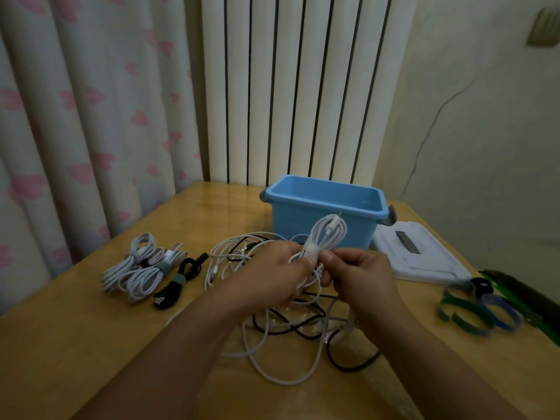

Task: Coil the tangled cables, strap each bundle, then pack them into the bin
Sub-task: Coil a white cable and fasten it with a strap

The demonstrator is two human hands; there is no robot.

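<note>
Wooden table (91, 344), light brown and glossy, set against a white ribbed radiator (291, 86), with a pink-patterned curtain (91, 116) at the left and a cream wall (485, 116) at the right.

Blue bin (325, 213): open-topped, upright at the far middle of the table, nothing visible inside. White lid (421, 256): flat on the table just right of the bin.

Strapped bundles (145, 268): two white coils and one black coil, each bound with a grey strap, lying side by side at the left of the table, well apart from the bin.

Loose cables (291, 338): white and black, tangled in a heap at the table's middle, below and around both hands.

White coil (328, 234): held up in front of the bin's near wall, loops pointing up and away, a white strap (312, 249) around its waist.

Left hand (272, 274): fingers curled around the lower part of the white coil. Right hand (360, 274): thumb and fingertips pinching the strap at the coil's waist, touching the left hand's fingers.

Spare straps (472, 310): green and blue loops, blurred, in a loose pile near the right edge of the table, beside a dark green object (521, 292) that cannot be identified.
</note>
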